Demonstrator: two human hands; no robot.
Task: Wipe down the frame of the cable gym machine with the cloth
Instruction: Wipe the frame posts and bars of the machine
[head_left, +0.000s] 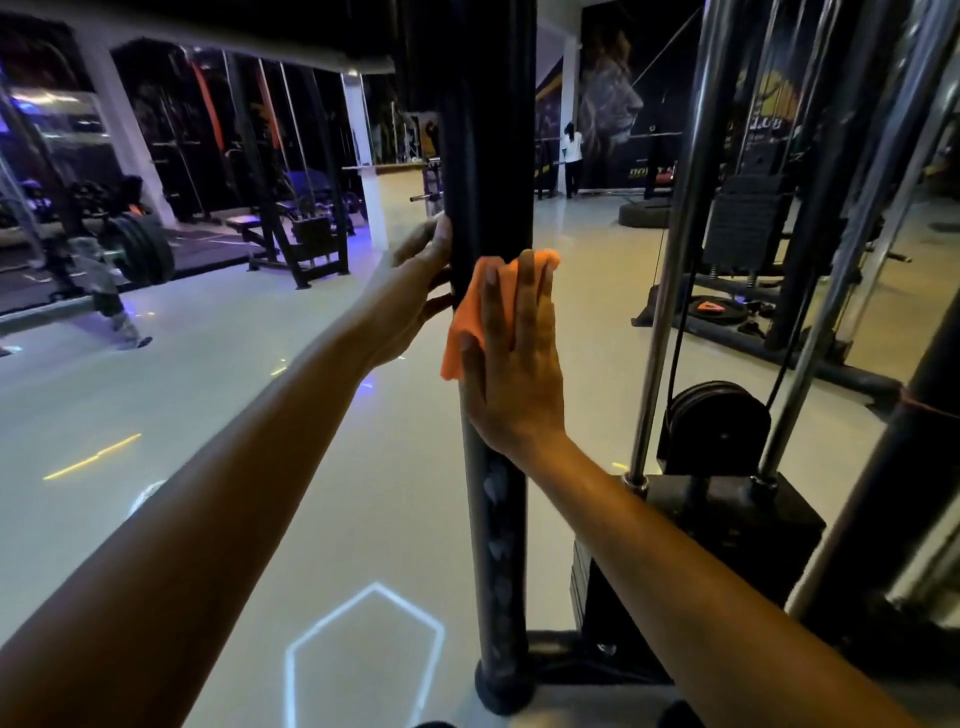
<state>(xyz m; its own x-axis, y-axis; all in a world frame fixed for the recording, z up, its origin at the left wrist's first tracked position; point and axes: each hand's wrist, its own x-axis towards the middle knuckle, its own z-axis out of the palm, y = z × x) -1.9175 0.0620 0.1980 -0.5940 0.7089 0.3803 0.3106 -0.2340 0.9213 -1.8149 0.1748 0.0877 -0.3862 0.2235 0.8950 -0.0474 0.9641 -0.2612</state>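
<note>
We are partway through the wipe. Our right hand (511, 358) lies flat, fingers straight, pressing the orange cloth (470, 317) on the black post (488, 156) in the middle of the view. Our left hand (410, 291), at 9 o'clock from the cloth, curls its grip round the post's far side to steady it. We cannot tell which parts are clean yet. We think the post toward 6 o'clock, with its pale smudges, and the rest of the frame toward 3 o'clock are left to do.
</note>
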